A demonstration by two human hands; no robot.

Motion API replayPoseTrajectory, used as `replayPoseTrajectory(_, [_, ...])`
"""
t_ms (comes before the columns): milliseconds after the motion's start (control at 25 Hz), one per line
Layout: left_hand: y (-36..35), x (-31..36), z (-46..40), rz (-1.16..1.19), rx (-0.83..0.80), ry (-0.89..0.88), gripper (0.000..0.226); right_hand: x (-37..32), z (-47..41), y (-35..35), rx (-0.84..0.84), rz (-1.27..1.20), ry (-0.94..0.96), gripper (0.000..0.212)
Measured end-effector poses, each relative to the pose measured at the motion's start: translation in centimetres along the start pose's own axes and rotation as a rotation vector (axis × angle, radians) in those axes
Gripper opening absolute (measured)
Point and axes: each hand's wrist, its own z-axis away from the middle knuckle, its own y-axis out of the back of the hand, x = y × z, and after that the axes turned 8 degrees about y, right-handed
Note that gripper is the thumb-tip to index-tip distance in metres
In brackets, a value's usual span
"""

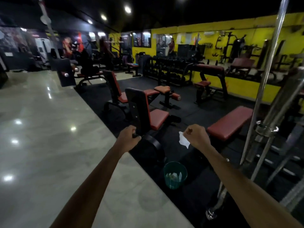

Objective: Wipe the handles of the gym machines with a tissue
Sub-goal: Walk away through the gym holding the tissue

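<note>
Dim gym lit by ceiling spotlights (127,9) at upper centre, glaring off the glossy floor (32,112); edges bend, background blurs.

Yellow wall (230,28), glossy pale floor (41,120), red benches (230,122), ceiling spotlights (127,9)

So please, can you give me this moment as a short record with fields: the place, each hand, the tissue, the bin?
place: gym floor with red padded benches
left hand: grips a dark handle
right hand: fist around a white tissue
tissue: hangs crumpled below the fist, touching no handle
bin: green bin on the floor between the arms, white scraps inside
</note>
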Motion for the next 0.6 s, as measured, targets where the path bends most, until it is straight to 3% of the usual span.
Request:
replayPoseTrajectory(200, [-6.3, -0.8, -11.4, -0.012, -0.132, -0.039, 0.047, 5.5, -7.8, -5.6, -0.017, 0.078, -0.073, 0.030])
replayPoseTrajectory(360, [-12.5, -2.0, -19.2, 0.013, -0.205, -0.049, 0.045, 11.2, -13.5, -11.2, -0.051, 0.071, -0.166, 0.020])
replayPoseTrajectory(600, [-24.1, -5.4, -32.9, 0.050, -0.283, -0.007, 0.048, 21.1, -22.5, -22.4, -0.184, 0.072, -0.221, 0.037])
